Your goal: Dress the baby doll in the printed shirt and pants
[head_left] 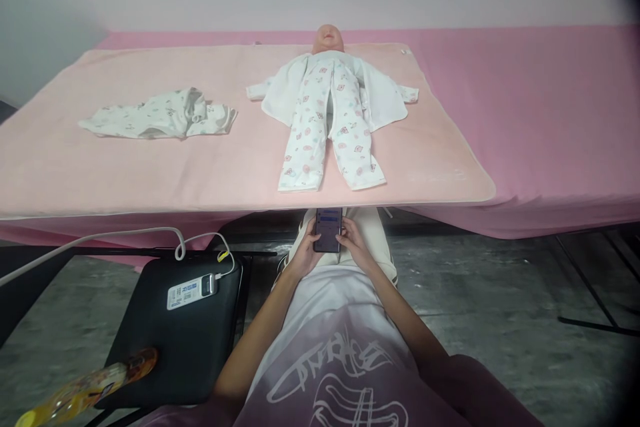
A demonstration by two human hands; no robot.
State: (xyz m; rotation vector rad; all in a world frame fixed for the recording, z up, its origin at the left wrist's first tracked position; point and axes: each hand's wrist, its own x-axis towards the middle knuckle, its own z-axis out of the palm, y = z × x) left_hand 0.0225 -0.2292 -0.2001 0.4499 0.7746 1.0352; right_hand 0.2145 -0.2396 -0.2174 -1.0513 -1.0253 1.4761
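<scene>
Both my hands hold a dark smartphone (328, 232) in my lap, just below the table's front edge; its screen shows blue message-like blocks. My left hand (305, 255) wraps the phone's left side, with the thumb on the screen. On the other side, my right hand (356, 240) grips the edge, its thumb also over the screen. Beyond the phone, a baby doll (329, 38) lies face up on the table, a white top (387, 97) spread beneath it and patterned baby trousers (310, 127) over its body and legs. A folded patterned baby garment (160, 113) lies to the left.
A peach mat (225, 173) covers much of the pink tablecloth (525, 113). To my left, a black stool (180, 340) bears a white power bank (191, 291) with a cable (125, 232), and a bottle (85, 390) of amber drink. Black metal legs (590, 280) stand at right.
</scene>
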